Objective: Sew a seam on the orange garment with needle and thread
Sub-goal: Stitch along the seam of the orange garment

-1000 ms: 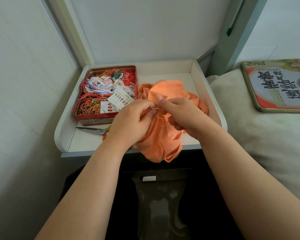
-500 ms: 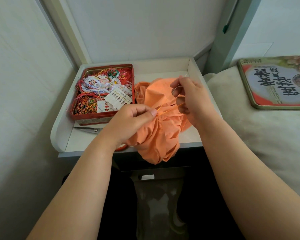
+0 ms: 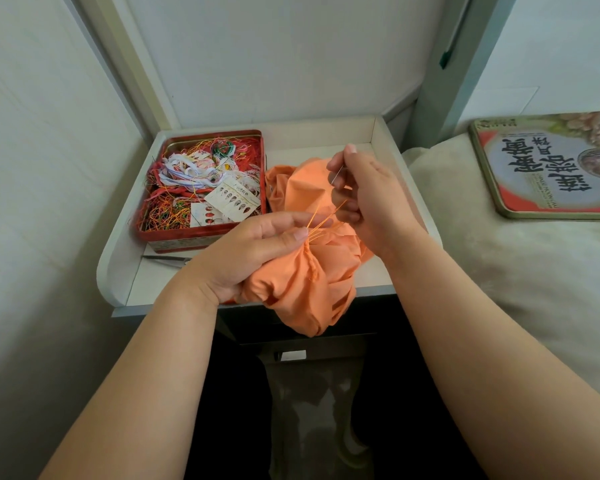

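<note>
The orange garment lies bunched on the front of a white tray-like tabletop, part of it hanging over the edge. My left hand grips a gathered fold of it, thumb and forefinger pinching the cloth at the seam. My right hand is raised above and to the right, pinching a thin needle between thumb and forefinger. Orange thread runs taut in a few strands from the seam up to the right hand.
A red tin full of tangled coloured threads and needle cards sits at the tabletop's left. Scissors lie partly hidden in front of it. A tin lid with printed characters rests on the pale bedding at right.
My right hand has moved up and away from the cloth with the needle, drawing the orange thread out. The left hand has kept its hold on the garment.
</note>
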`<state>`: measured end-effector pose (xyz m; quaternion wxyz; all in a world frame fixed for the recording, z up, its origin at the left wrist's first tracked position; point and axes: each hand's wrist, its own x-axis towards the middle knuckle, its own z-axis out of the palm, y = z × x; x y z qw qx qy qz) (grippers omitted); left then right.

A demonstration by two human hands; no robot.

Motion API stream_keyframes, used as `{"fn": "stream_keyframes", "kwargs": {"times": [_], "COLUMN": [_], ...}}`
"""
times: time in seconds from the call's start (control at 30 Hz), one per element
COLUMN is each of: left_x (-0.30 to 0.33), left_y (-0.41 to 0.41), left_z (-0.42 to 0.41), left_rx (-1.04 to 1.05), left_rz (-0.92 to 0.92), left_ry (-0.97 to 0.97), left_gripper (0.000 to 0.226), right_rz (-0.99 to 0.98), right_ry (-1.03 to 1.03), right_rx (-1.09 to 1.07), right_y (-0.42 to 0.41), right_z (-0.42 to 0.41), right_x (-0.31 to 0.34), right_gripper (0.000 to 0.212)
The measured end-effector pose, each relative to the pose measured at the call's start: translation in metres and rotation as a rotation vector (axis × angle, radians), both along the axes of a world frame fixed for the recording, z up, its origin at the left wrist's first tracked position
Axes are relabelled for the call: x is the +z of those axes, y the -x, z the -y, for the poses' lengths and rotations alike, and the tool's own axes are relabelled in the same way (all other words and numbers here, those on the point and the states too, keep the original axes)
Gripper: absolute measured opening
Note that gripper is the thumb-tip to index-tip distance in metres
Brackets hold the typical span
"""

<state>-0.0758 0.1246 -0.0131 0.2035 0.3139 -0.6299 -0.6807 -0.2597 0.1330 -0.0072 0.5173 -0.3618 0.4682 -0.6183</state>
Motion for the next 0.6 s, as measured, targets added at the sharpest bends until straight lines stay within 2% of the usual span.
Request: {"fn": "stream_keyframes", "kwargs": {"times": [0.2,0.27,0.4,0.5,0.6], "left_x": [-0.001,-0.001,-0.007,-0.009,-0.008], "left_y": [0.0,0.003,0.007,0.008,0.009], "left_z": [-0.002,-0.003,0.0,0.001,0.0], "left_rx": [-0.194,-0.229,-0.143,-0.001,0.093], "left_rz": [0.147,0.233,0.433,0.41,0.358], "left_ry": [-0.068,-0.052,0.08,0.098,0.201], "left_gripper": [0.028,0.027,0.024,0.015,0.036], "right_rz": [-0.05,-0.145,-0.486,-0.492,-0.434], "right_ry": [0.022,0.024,0.045,0.049,0.079], "right_rx": [0.053,0.04,-0.012,-0.035,-0.04], "right_y": [-0.005,-0.005,-0.006,-0.006,-0.006], "right_z": [-0.001,-0.001,-0.003,-0.003,-0.002], "right_x": [0.0,0.001,0.001,0.001,0.001], "right_gripper": [0.036,0.037,0.04,0.041,0.039]}}
